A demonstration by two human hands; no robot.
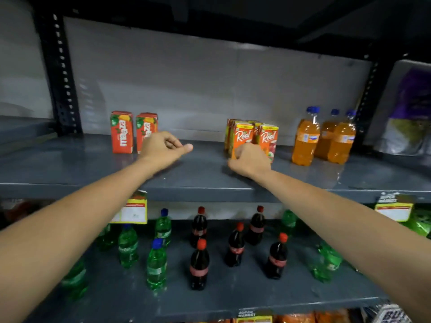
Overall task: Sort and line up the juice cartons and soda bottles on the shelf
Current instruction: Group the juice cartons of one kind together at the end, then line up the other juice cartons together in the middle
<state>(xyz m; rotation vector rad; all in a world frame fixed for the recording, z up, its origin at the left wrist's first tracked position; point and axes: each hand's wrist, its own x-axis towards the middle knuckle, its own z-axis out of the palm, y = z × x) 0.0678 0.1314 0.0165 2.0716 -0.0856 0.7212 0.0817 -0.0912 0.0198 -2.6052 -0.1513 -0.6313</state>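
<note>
Two red Maaza cartons (122,132) stand upright at the left of the upper shelf (200,180). My left hand (163,149) hovers just right of them, fingers curled, holding nothing. A cluster of orange Real juice cartons (243,135) stands right of centre. My right hand (250,160) is closed around the base of the front cartons. Three orange soda bottles (305,138) with blue caps stand farther right. On the lower shelf (233,297), green bottles (156,266) and dark cola bottles (199,264) with red caps stand scattered.
Black perforated uprights (61,73) frame the shelf bay at both sides. Yellow price tags (133,210) hang from the upper shelf's front edge. Packaged goods (410,113) fill the neighbouring bay on the right. More packets (303,318) show beneath the lower shelf.
</note>
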